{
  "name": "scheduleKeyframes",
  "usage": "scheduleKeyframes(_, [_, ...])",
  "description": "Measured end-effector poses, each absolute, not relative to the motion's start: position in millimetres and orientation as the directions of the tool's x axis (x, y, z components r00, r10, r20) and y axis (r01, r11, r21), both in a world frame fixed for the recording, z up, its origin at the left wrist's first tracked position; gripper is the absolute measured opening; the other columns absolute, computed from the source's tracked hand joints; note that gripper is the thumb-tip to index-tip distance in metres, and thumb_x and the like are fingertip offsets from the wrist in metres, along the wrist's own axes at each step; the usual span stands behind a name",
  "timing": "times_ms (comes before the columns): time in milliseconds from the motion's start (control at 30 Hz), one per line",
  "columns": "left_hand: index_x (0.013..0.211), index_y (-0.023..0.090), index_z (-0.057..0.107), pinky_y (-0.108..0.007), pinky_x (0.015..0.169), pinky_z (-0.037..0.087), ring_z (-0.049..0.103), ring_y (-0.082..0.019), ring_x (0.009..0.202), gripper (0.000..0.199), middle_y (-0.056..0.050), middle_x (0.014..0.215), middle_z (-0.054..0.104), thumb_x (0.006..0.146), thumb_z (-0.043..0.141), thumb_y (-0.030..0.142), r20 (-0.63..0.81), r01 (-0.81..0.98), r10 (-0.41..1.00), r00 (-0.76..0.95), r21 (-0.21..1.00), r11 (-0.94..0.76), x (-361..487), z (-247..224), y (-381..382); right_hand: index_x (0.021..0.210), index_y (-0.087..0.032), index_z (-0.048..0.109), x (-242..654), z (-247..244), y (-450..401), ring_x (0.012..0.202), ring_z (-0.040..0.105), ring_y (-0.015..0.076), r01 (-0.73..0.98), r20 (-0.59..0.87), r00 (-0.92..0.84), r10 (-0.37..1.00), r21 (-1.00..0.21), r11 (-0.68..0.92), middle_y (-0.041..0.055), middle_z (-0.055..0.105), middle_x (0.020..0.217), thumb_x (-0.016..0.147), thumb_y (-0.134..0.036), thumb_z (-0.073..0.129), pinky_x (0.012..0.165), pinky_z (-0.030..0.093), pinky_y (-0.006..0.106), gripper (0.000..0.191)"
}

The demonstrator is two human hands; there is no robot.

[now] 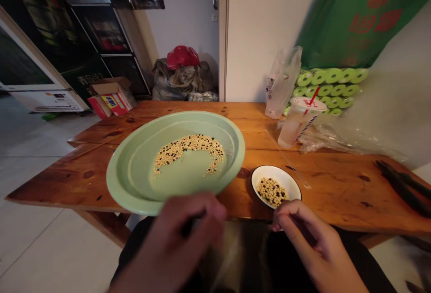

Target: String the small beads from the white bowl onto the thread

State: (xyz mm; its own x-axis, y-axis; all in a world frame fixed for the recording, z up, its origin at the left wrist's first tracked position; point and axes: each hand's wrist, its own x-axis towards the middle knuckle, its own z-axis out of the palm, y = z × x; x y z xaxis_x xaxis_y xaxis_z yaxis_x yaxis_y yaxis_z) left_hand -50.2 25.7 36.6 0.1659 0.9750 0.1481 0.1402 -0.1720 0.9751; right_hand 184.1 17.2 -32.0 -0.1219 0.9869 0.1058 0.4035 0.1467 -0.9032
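Note:
A wide pale-green plate (175,163) rests on the wooden table (336,194), holding an arc of yellow and black beans (188,149). To its right sits a small white bowl with a dark rim (276,185), heaped with the same bean mix (271,192). My right hand (306,234) is curled at the table's near edge, just below the bowl, with its fingertips close to the rim. My left hand (182,234) is blurred, below the plate's near rim. Its fingers are curled, and whether either hand holds anything small cannot be made out.
Black pliers (402,187) lie at the table's right end. Behind the bowl stand a plastic cup with a red straw (298,122) and a plastic bag (284,82). Green-wrapped rolls (326,86) are stacked beyond. A cardboard box (112,98) and stuffed sacks (182,77) sit on the floor behind.

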Motion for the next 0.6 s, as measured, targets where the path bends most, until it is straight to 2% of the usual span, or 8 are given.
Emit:
scheduleKeyframes(33, [0.057, 0.018, 0.058, -0.024, 0.053, 0.034, 0.048, -0.011, 0.054, 0.040, 0.002, 0.055, 0.054, 0.092, 0.054, 0.036, 0.214, 0.319, 0.958, 0.193, 0.909, -0.268, -59.5, 47.1, 44.5, 0.083, -0.024, 0.056, 184.4, -33.3, 18.0, 0.078, 0.059, 0.0189, 0.412, 0.099, -0.106, 0.989, -0.901, 0.135, 0.0025, 0.060, 0.078, 0.098, -0.041, 0.046, 0.070, 0.048, 0.027, 0.024])
scheduleKeyframes(67, [0.055, 0.017, 0.055, -0.023, 0.055, 0.035, 0.046, -0.010, 0.054, 0.044, 0.002, 0.055, 0.052, 0.094, 0.051, 0.037, 0.213, 0.485, 0.947, 0.242, 0.818, -0.308, -69.0, 54.2, 66.6, 0.084, -0.024, 0.056, 184.2, -34.1, 18.6, 0.079, 0.058, 0.0191, 0.421, 0.092, -0.095, 0.991, -0.899, 0.124, 0.0023, 0.060, 0.078, 0.098, -0.040, 0.046, 0.072, 0.048, 0.027, 0.024])
scheduleKeyframes(100, [0.057, 0.015, 0.056, -0.022, 0.056, 0.037, 0.047, -0.010, 0.056, 0.045, 0.002, 0.058, 0.053, 0.096, 0.048, 0.038, 0.149, 0.639, 0.949, 0.279, 0.708, -0.299, -78.2, 57.1, 90.9, 0.084, -0.024, 0.055, 183.7, -34.6, 19.3, 0.079, 0.058, 0.0191, 0.430, 0.090, -0.091, 0.992, -0.895, 0.120, 0.0021, 0.059, 0.078, 0.098, -0.040, 0.046, 0.073, 0.047, 0.028, 0.023])
scheduleKeyframes(133, [0.067, 0.014, 0.060, -0.022, 0.059, 0.040, 0.051, -0.010, 0.061, 0.042, 0.001, 0.066, 0.057, 0.098, 0.045, 0.037, 0.024, 0.752, 0.935, 0.354, 0.587, -0.300, -86.9, 55.2, 115.5, 0.084, -0.024, 0.055, 182.9, -34.7, 20.0, 0.079, 0.057, 0.0188, 0.437, 0.090, -0.094, 0.992, -0.891, 0.122, 0.0019, 0.059, 0.078, 0.098, -0.039, 0.045, 0.073, 0.047, 0.028, 0.023])
scheduleKeyframes(233, [0.095, 0.012, 0.065, -0.030, 0.066, 0.053, 0.062, -0.015, 0.073, 0.023, -0.003, 0.088, 0.066, 0.094, 0.059, 0.034, -0.149, 0.810, 0.885, 0.441, 0.490, -0.321, -107.5, 26.6, 177.9, 0.083, -0.023, 0.054, 179.9, -34.7, 22.6, 0.075, 0.056, 0.0177, 0.448, 0.105, -0.127, 0.986, -0.881, 0.152, 0.0015, 0.058, 0.077, 0.099, -0.037, 0.043, 0.069, 0.046, 0.027, 0.024])
scheduleKeyframes(333, [0.106, 0.013, 0.064, -0.036, 0.074, 0.057, 0.066, -0.018, 0.084, 0.024, -0.005, 0.100, 0.067, 0.093, 0.062, 0.033, -0.252, 0.832, 0.831, 0.496, 0.412, -0.372, -116.6, -11.8, 209.4, 0.083, -0.022, 0.054, 177.7, -35.4, 25.7, 0.074, 0.057, 0.0168, 0.461, 0.126, -0.159, 0.979, -0.867, 0.186, 0.0015, 0.059, 0.077, 0.099, -0.033, 0.043, 0.066, 0.045, 0.026, 0.022])
scheduleKeyframes(433, [0.105, 0.013, 0.064, -0.039, 0.078, 0.057, 0.066, -0.019, 0.088, 0.023, -0.006, 0.101, 0.067, 0.093, 0.061, 0.032, -0.246, 0.838, 0.824, 0.511, 0.356, -0.413, -115.5, -34.4, 218.7, 0.082, -0.021, 0.054, 175.7, -35.9, 27.5, 0.072, 0.058, 0.0154, 0.462, 0.168, -0.182, 0.969, -0.855, 0.235, 0.0012, 0.060, 0.076, 0.098, -0.025, 0.043, 0.065, 0.046, 0.025, 0.020])
scheduleKeyframes(600, [0.109, 0.013, 0.063, -0.040, 0.081, 0.056, 0.066, -0.020, 0.091, 0.026, -0.007, 0.106, 0.067, 0.094, 0.060, 0.034, -0.196, 0.844, 0.844, 0.500, 0.331, -0.423, -105.4, -42.5, 224.3, 0.081, -0.021, 0.052, 172.5, -35.7, 26.0, 0.067, 0.056, 0.0148, 0.495, 0.213, -0.189, 0.959, -0.822, 0.280, 0.0014, 0.059, 0.074, 0.097, -0.022, 0.041, 0.062, 0.045, 0.025, 0.020])
